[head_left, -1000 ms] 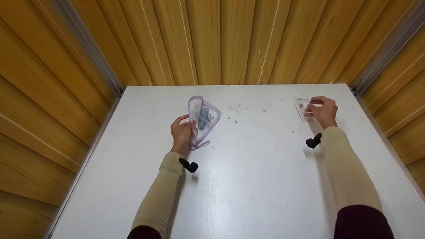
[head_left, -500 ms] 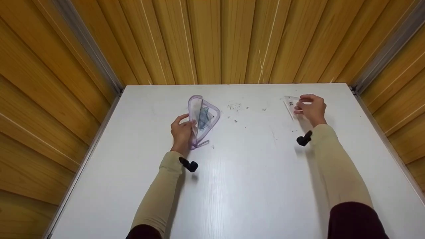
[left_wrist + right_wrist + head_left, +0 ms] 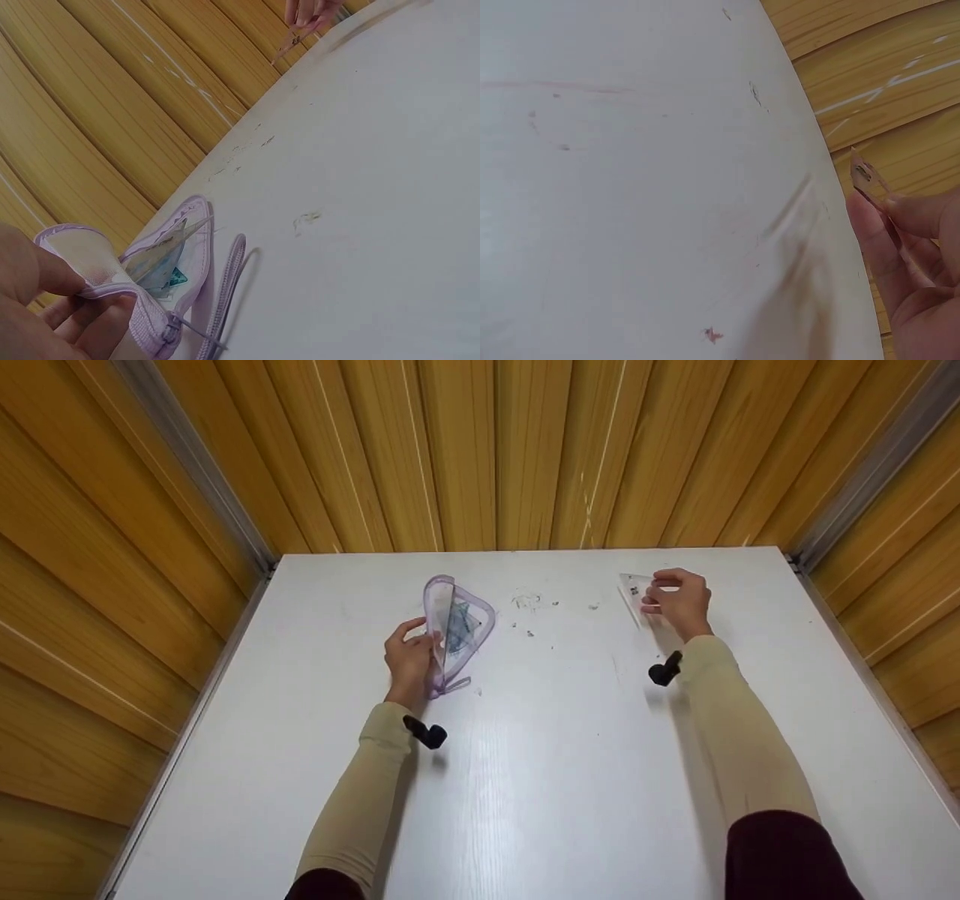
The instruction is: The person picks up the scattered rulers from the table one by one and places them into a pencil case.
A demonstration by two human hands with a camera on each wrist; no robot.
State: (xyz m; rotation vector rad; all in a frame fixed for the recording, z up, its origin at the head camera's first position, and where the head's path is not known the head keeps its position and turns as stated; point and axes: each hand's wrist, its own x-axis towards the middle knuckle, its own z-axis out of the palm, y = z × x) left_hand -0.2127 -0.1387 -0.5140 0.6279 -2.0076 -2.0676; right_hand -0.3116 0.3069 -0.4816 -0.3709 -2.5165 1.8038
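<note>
My left hand (image 3: 409,660) holds a see-through zip pouch (image 3: 490,619) with lilac edging by its near side. In the left wrist view the thumb and fingers pinch the pouch rim (image 3: 109,288), and its mouth gapes. Clear and bluish plastic pieces (image 3: 161,262) show inside, one with a pointed corner. A lilac strap loop (image 3: 229,274) hangs from the pouch's end. To the right, my right hand (image 3: 684,604) pinches a clear triangular set square (image 3: 631,589) with small dark print. The right wrist view shows the set square (image 3: 866,176) between thumb and fingers, raised above its shadow.
The white table (image 3: 540,795) carries dark scuffs (image 3: 529,601) between the hands and a reddish mark (image 3: 712,334). Yellow wood-look panels (image 3: 495,457) stand behind the table and at both sides, with grey corner posts (image 3: 217,457).
My right hand has moved left with the set square, closer to the pouch. My left hand and the pouch have stayed in place.
</note>
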